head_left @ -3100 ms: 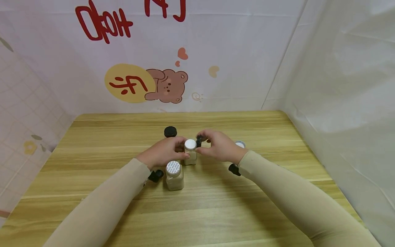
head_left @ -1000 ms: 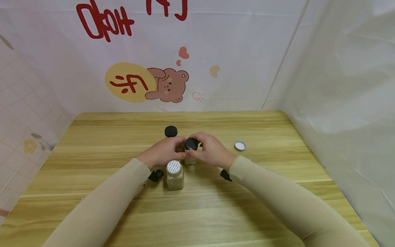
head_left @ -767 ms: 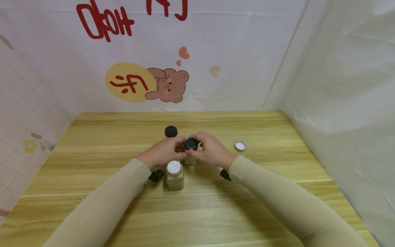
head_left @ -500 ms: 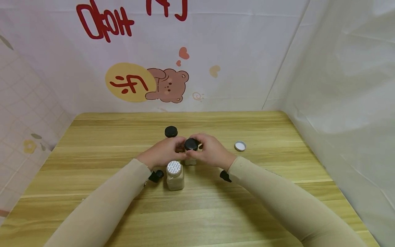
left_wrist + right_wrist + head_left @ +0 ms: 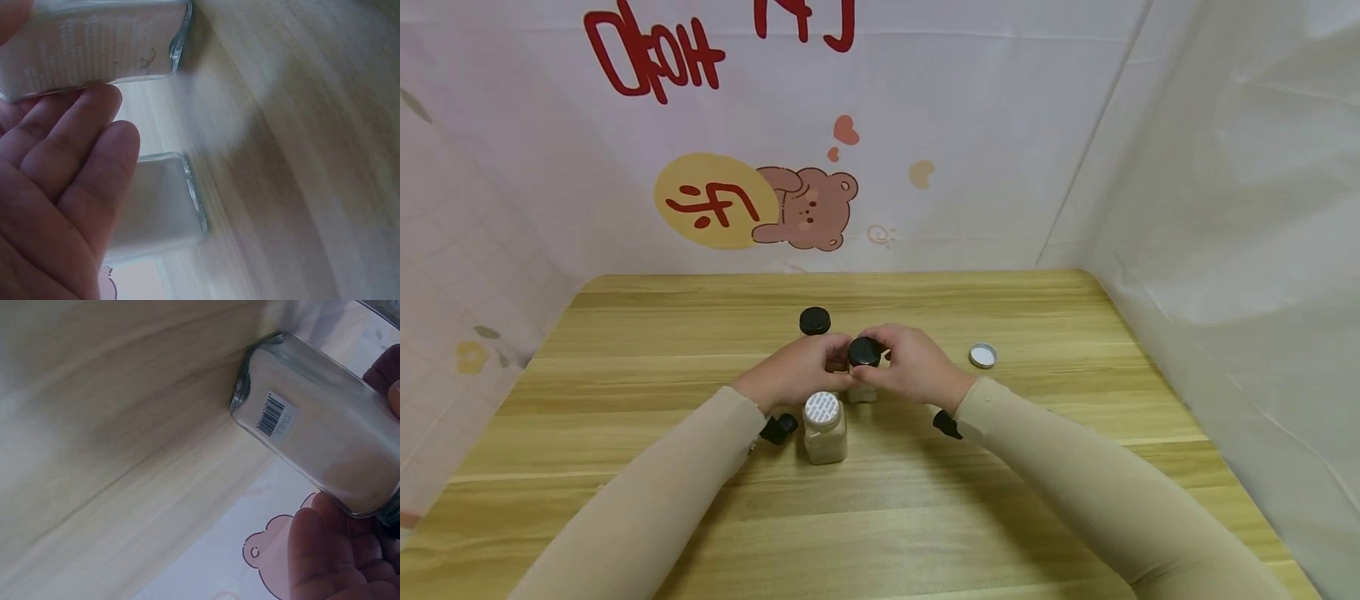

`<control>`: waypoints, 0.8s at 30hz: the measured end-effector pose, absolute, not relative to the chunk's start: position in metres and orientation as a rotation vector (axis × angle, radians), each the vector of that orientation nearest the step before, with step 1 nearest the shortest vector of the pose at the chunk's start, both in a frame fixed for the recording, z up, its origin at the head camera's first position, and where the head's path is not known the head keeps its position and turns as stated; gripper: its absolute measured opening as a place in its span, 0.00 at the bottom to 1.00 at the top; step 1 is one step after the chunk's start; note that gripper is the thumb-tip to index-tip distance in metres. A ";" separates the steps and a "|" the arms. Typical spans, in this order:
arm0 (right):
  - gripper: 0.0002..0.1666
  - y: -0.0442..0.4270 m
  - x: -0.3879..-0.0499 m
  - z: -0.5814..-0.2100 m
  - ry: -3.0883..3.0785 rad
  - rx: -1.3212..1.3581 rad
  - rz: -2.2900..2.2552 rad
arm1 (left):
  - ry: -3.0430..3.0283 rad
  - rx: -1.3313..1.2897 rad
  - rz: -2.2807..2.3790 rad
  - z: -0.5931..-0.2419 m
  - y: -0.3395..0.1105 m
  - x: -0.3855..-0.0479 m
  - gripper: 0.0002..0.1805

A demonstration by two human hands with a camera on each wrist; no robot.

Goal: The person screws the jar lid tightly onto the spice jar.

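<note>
A glass jar point(image 5: 863, 392) of pale powder stands at mid-table with a black lid point(image 5: 865, 351) on its mouth. My left hand point(image 5: 796, 371) holds its body from the left; in the left wrist view the fingers point(image 5: 94, 119) lie against its printed side. From the right, my right hand point(image 5: 919, 367) pinches the lid between thumb and fingers. The right wrist view shows the held jar's barcode label point(image 5: 275, 417). Nearer the body stands a similar jar point(image 5: 825, 442) without a lid, its mouth covered by a white patterned seal point(image 5: 822, 408).
Behind the left hand stands another jar, mostly hidden, with a black cap point(image 5: 815, 320). A loose lid point(image 5: 982, 356) lies on the wooden table point(image 5: 910, 517) to the right, white inside up. White printed sheeting point(image 5: 985, 125) rises behind the table.
About three seconds ago the right hand held the black lid beside the jar, whose white top showed. The lid now covers it. Over the last second the hands barely move.
</note>
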State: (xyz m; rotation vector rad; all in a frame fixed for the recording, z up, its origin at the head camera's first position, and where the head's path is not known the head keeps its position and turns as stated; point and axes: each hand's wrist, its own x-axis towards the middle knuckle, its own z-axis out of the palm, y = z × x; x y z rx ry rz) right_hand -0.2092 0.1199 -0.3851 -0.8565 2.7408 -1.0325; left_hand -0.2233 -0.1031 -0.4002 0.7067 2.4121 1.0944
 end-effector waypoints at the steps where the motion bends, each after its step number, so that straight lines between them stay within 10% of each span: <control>1: 0.19 0.120 -0.209 -0.385 2.740 -0.861 -1.030 | 2.412 0.706 1.095 -0.400 -0.103 -0.223 0.13; 24: 0.19 0.118 -0.208 -0.389 2.709 -0.795 -1.141 | 2.407 0.710 1.102 -0.398 -0.105 -0.221 0.14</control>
